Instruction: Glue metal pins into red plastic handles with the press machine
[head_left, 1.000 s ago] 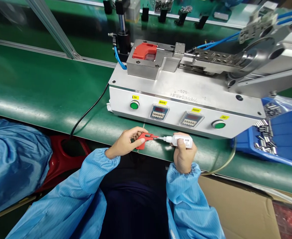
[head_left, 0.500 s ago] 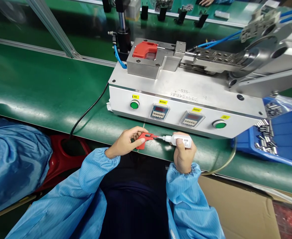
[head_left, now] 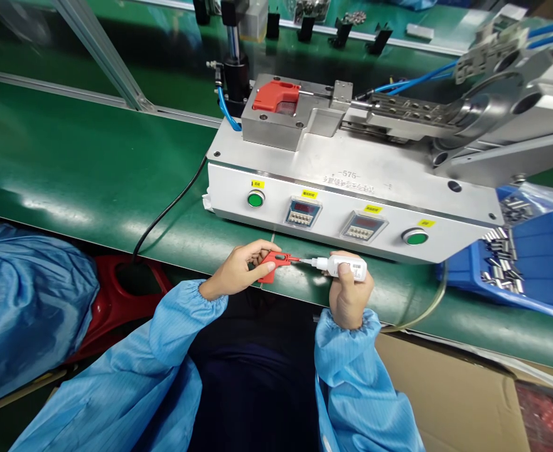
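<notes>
At the near edge of the green belt [head_left: 69, 176], our left hand [head_left: 238, 270] pinches the red part [head_left: 276, 260]; our right hand [head_left: 349, 295] grips the white bottle [head_left: 346, 266], nozzle at its tip. We judge dispensing underway; next, a gentle squeeze.

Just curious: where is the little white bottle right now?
The white bottle is in the right hand, its nozzle at the red part the left hand holds.

**What sits on my green surface**

I see a long green surface [head_left: 69, 163]. A big silver machine [head_left: 351, 188] sits on it. A black cord [head_left: 172, 204] lies beside the machine. A blue tray [head_left: 535, 263] of little metal pins rests at my right.
</notes>
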{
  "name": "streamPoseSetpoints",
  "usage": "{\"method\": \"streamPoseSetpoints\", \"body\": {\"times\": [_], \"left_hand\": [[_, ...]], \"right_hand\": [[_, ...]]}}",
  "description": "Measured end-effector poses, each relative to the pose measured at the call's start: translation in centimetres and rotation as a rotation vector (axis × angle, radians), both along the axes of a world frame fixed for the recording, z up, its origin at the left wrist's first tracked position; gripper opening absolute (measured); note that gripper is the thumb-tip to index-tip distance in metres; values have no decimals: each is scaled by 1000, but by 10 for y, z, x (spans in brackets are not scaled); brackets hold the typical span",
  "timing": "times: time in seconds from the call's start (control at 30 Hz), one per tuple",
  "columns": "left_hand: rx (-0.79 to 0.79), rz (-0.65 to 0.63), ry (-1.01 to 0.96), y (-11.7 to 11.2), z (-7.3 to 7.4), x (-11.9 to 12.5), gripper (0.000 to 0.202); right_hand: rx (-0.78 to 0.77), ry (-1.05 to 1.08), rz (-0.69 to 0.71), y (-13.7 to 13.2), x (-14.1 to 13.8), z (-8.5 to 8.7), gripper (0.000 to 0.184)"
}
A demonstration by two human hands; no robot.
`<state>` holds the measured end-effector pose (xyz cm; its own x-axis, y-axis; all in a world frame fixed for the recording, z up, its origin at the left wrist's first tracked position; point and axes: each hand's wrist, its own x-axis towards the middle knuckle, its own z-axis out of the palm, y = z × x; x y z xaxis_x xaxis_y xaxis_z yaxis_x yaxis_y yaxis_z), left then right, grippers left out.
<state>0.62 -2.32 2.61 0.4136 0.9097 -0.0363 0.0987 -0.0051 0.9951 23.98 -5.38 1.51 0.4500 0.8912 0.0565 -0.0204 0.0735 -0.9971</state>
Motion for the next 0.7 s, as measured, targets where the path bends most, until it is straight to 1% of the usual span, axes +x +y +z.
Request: {"method": "streamPoseSetpoints", "body": {"times": [0.23,0.47,0.7], "left_hand": [[-12,12,-15,0,-1,1,30],[-85,12,-73,1,-4,-1,34],[-102,3,-124,2,-4,-2,35]], "right_hand": [[2,36,-19,0,-1,-1,52],[9,68,-27,1,-1,-1,51],[27,102,-25,1,0,0,49]]}}
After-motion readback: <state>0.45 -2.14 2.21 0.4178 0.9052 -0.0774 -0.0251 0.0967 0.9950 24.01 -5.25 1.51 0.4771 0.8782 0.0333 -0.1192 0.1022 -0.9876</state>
